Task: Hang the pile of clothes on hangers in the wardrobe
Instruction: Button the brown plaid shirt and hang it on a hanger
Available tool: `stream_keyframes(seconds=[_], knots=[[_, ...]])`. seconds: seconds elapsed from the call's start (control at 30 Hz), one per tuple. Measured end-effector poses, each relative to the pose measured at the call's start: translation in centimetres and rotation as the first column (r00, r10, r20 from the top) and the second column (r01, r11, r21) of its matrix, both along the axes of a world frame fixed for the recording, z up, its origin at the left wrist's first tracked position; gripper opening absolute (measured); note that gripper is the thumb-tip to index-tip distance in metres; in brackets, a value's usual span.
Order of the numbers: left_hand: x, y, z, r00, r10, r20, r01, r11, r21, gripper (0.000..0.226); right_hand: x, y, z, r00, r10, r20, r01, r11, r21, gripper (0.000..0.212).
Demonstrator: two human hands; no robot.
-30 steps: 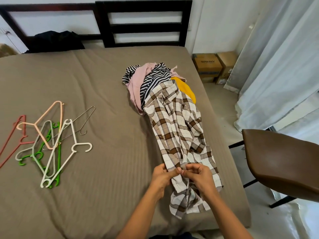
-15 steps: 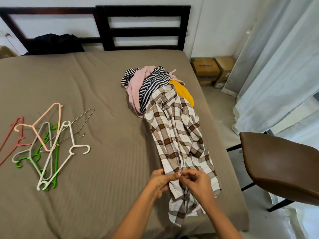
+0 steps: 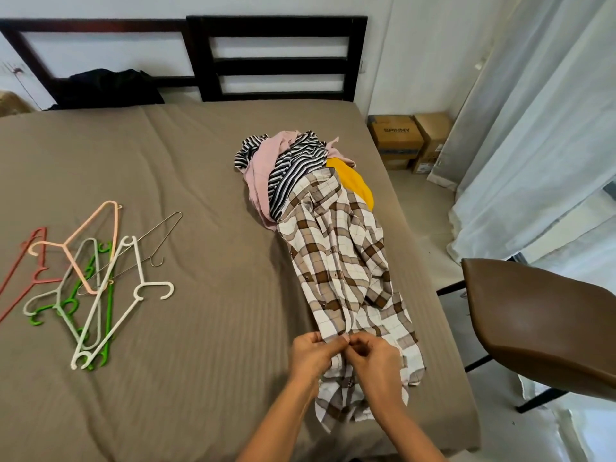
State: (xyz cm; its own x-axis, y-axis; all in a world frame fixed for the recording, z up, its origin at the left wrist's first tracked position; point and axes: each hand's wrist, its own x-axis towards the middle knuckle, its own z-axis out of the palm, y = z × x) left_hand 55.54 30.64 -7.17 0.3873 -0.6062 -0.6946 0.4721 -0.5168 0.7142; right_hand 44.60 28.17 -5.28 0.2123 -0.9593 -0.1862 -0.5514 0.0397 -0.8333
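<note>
Clothes lie in a long heap on the right half of the bed, running from near its middle to the foot edge. On top, nearest the camera, is a plaid shirt. It has a white ground with brown and tan checks, and its collar points toward the headboard. A placket with small dark buttons runs down its length. The cloth is rumpled and folded in on its right side, and the hem is bunched at the bed's edge. Under the collar end sit a black-and-white striped top, a pale pink garment and a yellow garment that peeks out on the right.

Both hands are together at the shirt's lower front. The left hand pinches the placket edge between thumb and curled fingers. The right hand pinches the cloth just beside it, thumbs touching or nearly so. Whether a button sits between them cannot be told.

Hangers lie in a loose overlapping cluster on the left part of the bed, well apart from the clothes. They are peach, red, green, white and pale grey plastic, plus a thin wire hanger.

A dark garment lies at the head of the bed. Cardboard boxes stand on the floor by the wall, white curtains hang on the right, and a brown chair stands near the bed's right edge.
</note>
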Motion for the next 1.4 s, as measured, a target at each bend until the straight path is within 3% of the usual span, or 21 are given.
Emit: stream_keyframes(seconds=[0.23, 0.5, 0.57, 0.63, 0.73, 0.83, 0.9, 0.97, 1.0, 1.07, 1.17, 1.2, 1.23, 1.33, 1.4], knots=[[-0.9, -0.3, -0.4, 0.969, -0.042, 0.244, 0.017, 0.994, 0.105, 0.004, 0.5, 1.1, -0.7, 0.995, -0.027, -0.091, 0.020, 0.997, -0.073, 0.005], [-0.8, -0.4, -1.0, 0.992, 0.005, 0.129, -0.015, 0.997, 0.081, 0.008, 0.3, 0.8, -0.3, 0.983, -0.149, 0.108, 0.142, 0.988, 0.066, 0.013], [-1.0, -0.4, -1.3, 0.995, 0.021, 0.102, -0.029, 0.997, 0.077, 0.020, 0.3, 0.7, -0.7, 0.989, -0.138, 0.045, 0.139, 0.990, -0.010, 0.011], [-1.0, -0.2, -1.4, 0.982, -0.022, 0.187, -0.001, 0.993, 0.121, 0.035, 0.5, 1.0, -1.2, 0.991, -0.078, -0.108, 0.060, 0.985, -0.161, 0.007], [-0.9, -0.1, -1.1, 0.902, -0.189, 0.388, 0.100, 0.966, 0.239, 0.031, 0.7, 1.5, -1.9, 0.962, -0.023, -0.271, -0.082, 0.926, -0.369, 0.014], [-0.7, -0.1, -1.8, 0.835, -0.306, 0.458, 0.190, 0.940, 0.282, 0.023, 0.6, 2.0, -2.7, 0.939, 0.015, -0.342, -0.191, 0.853, -0.486, 0.017], [-0.7, -0.1, -2.2, 0.857, -0.288, 0.427, 0.197, 0.949, 0.246, 0.017, 0.5, 2.1, -2.8, 0.971, 0.000, -0.240, -0.096, 0.917, -0.388, 0.013], [-0.8, 0.1, -2.4, 0.907, -0.219, 0.359, 0.167, 0.971, 0.171, 0.012, 0.7, 2.0, -2.3, 0.993, -0.111, -0.033, 0.107, 0.990, -0.090, 0.015], [-0.9, 0.3, -2.5, 0.917, -0.197, 0.346, 0.155, 0.977, 0.147, 0.013, 0.9, 1.8, -2.0, 0.981, -0.182, 0.060, 0.178, 0.982, 0.065, 0.016], [-1.0, 0.6, -2.9, 0.930, -0.175, 0.322, 0.150, 0.983, 0.103, 0.015, 1.0, 0.9, -1.6, 0.938, -0.311, 0.152, 0.244, 0.906, 0.346, 0.016], [-0.6, 1.4, -3.2, 0.942, -0.198, 0.271, 0.187, 0.980, 0.066, 0.015, 0.2, -1.2, -1.2, 0.926, -0.323, 0.195, 0.060, 0.637, 0.768, 0.012], [-0.4, 1.6, -3.3, 0.941, -0.208, 0.267, 0.204, 0.978, 0.042, 0.016, -0.2, -1.9, -1.4, 0.940, -0.271, 0.206, -0.011, 0.580, 0.815, 0.009], [-0.3, 1.9, -3.2, 0.943, -0.209, 0.259, 0.216, 0.976, 0.002, 0.018, -0.3, -2.6, -1.5, 0.957, -0.206, 0.207, -0.047, 0.592, 0.805, 0.005], [0.1, 2.3, -2.3, 0.965, -0.193, 0.177, 0.222, 0.962, -0.159, 0.025, 0.8, -4.0, -1.0, 0.984, -0.116, 0.139, 0.017, 0.821, 0.571, 0.030], [0.3, 2.3, -1.7, 0.960, -0.232, 0.156, 0.263, 0.939, -0.221, 0.024, 2.2, -4.5, -0.1, 0.993, -0.051, 0.105, -0.004, 0.883, 0.469, 0.043]])
